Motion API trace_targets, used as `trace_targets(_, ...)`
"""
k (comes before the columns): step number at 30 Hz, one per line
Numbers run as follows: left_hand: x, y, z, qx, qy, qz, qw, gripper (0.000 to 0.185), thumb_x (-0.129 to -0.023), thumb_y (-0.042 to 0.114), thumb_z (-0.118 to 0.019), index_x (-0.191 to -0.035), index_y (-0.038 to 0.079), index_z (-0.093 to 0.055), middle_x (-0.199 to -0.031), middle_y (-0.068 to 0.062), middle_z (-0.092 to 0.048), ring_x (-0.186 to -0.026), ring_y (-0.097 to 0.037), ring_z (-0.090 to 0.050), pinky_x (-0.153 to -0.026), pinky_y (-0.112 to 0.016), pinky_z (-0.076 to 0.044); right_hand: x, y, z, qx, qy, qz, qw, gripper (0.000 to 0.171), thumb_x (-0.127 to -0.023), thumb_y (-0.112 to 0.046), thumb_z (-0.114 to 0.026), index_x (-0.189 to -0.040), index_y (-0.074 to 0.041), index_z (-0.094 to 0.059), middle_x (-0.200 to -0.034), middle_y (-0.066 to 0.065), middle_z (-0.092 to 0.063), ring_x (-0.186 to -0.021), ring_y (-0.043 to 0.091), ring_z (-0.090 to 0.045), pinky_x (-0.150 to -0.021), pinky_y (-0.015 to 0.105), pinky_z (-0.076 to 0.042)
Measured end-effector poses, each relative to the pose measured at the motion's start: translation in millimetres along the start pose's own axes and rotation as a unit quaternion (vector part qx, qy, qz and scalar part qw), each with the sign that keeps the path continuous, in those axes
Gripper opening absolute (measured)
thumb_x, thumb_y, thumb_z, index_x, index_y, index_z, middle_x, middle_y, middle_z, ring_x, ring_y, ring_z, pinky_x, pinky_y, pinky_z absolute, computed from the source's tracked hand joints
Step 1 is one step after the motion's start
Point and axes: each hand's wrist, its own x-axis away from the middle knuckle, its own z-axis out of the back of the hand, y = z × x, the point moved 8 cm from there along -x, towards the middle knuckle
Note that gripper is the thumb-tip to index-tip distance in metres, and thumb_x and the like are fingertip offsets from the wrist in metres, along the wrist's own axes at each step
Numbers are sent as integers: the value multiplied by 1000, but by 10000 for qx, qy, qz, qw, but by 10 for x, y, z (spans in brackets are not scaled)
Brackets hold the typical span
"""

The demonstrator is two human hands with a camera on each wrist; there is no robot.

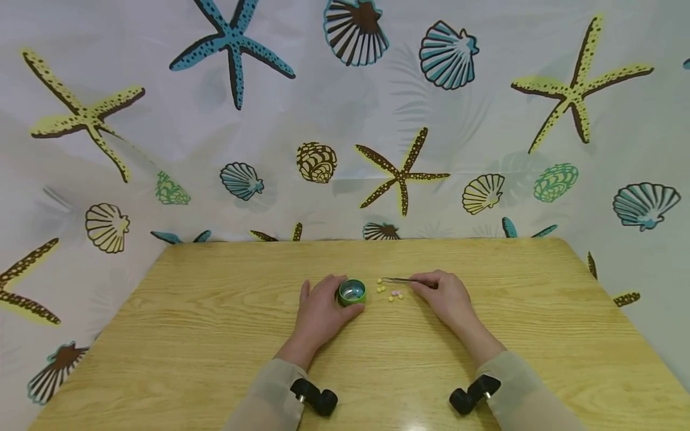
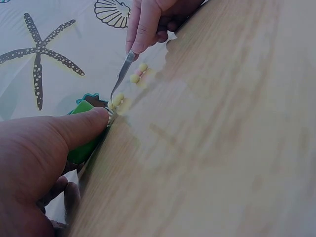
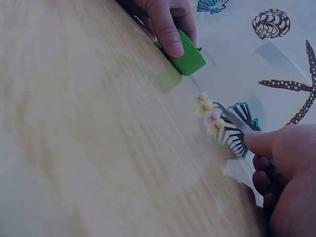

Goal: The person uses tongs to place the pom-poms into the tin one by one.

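Note:
My left hand (image 1: 321, 308) holds a small round green cup (image 1: 353, 304) on the table, thumb at the near side and fingers round the far side. Its inside looks shiny and bluish. Between thumb and fingers, my right hand (image 1: 448, 297) pinches metal tweezers (image 1: 400, 279) with a bent tip, pointing left. That tip is right at the farthest yellow bead (image 1: 380, 281). Several more small yellow beads (image 3: 219, 123) and a little pink, one pink bead (image 3: 215, 115) among them, lie loose between the cup and my right hand.
The light wood table (image 1: 215, 335) reaches back to a white cloth (image 1: 334, 203) printed with starfish and shells, which also hangs at both sides. A black camera mount (image 1: 315, 396) sits on the left wrist, another black mount (image 1: 474, 395) on the right.

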Motion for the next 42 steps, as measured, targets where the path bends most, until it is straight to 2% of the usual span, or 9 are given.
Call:
trace_targets(6,11,-18,-21,6,22,-27,10000,68,-93,35,-93,-146,1,-67,-148,-19,-67,-152,-41,-50,-131,-70,-11,25,8,16,-329,173,-30,9993,23,-108,-19,-76,-126,-9,-84,-121,12,-78,-117,34,-70,-101,53,-57)
trace_targets(10,23,-36,-16,-52,46,-31,10000,68,-93,35,-93,-146,1,-67,-147,-18,-68,-151,-41,-51,-131,-70,-12,25,-9,1,-613,260,119,9977,21,-107,-17,-76,-125,-9,-85,-113,9,-76,-105,27,-69,-92,43,-57)
trace_targets(14,30,-45,-11,-43,57,-28,10000,68,-93,35,-93,-145,1,-67,-147,-18,-69,-151,-41,-51,-131,-70,-12,43,-57,-6,-746,283,370,9961,20,-107,-19,-76,-123,-11,-86,-105,5,-74,-91,21,-63,-79,32,-52)
trace_targets(17,30,-39,-26,-11,21,-42,10000,68,-93,34,-93,-146,1,-67,-147,-19,-68,-151,-41,-51,-131,-70,-12,57,-79,-6,-757,264,526,9954,19,-108,-21,-76,-123,-15,-86,-101,2,-72,-85,21,-58,-73,30,-48)
trace_targets(22,25,-38,-53,4,10,-10,10000,68,-93,34,-93,-146,0,-67,-148,-19,-68,-152,-41,-50,-131,-70,-11,70,-112,-35,-783,114,784,9938,18,-108,-24,-76,-122,-19,-86,-100,-1,-70,-86,22,-57,-72,31,-46)
trace_targets(29,-17,-1,-37,8,33,-53,10000,67,-94,34,-92,-146,0,-66,-148,-20,-68,-152,-42,-50,-131,-70,-11,58,-177,-64,-622,20,1132,9916,17,-106,-19,-78,-121,-19,-87,-97,-4,-69,-90,21,-58,-72,31,-46)
trace_targets(37,-19,-17,-28,-18,17,-59,10000,67,-94,35,-92,-146,1,-67,-147,-19,-68,-151,-42,-51,-131,-70,-12,60,-240,-162,-526,-154,1310,9899,15,-105,-18,-80,-118,-18,-87,-98,-6,-70,-91,18,-59,-76,31,-47)
trace_targets(42,-16,-9,-13,-20,67,-102,9999,67,-93,33,-93,-145,0,-67,-147,-19,-68,-151,-42,-51,-131,-71,-12,59,-255,-171,-448,-168,1252,9910,14,-105,-19,-80,-117,-19,-88,-97,-7,-70,-90,18,-59,-77,31,-48)
